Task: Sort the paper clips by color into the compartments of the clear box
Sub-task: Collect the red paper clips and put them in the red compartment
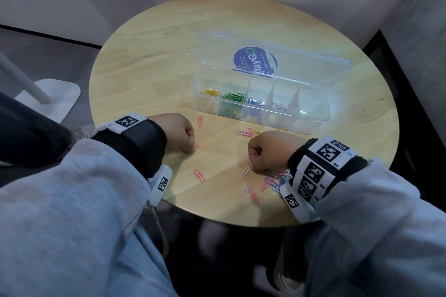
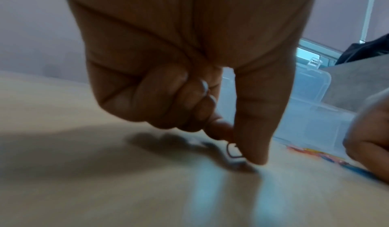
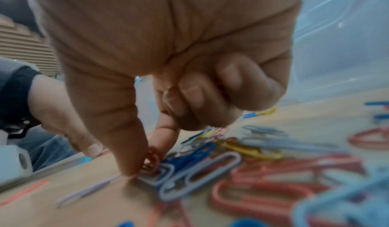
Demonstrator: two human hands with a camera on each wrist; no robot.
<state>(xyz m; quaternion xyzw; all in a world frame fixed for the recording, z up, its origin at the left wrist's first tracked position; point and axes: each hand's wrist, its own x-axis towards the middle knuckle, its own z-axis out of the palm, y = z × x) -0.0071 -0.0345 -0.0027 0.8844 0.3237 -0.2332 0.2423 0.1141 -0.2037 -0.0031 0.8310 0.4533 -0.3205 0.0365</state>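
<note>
The clear box stands open mid-table, with yellow, green, blue and white clips in separate compartments. My left hand rests curled on the table in front of the box. Its thumb and forefinger pinch a small red clip against the wood. My right hand is at the edge of a mixed pile of clips. There its thumb and forefinger pinch a red clip that lies on blue and white ones.
Loose pink clips and white clips lie scattered between my hands and toward the round table's near edge. More clips lie just before the box. A white stand base sits on the floor to the left.
</note>
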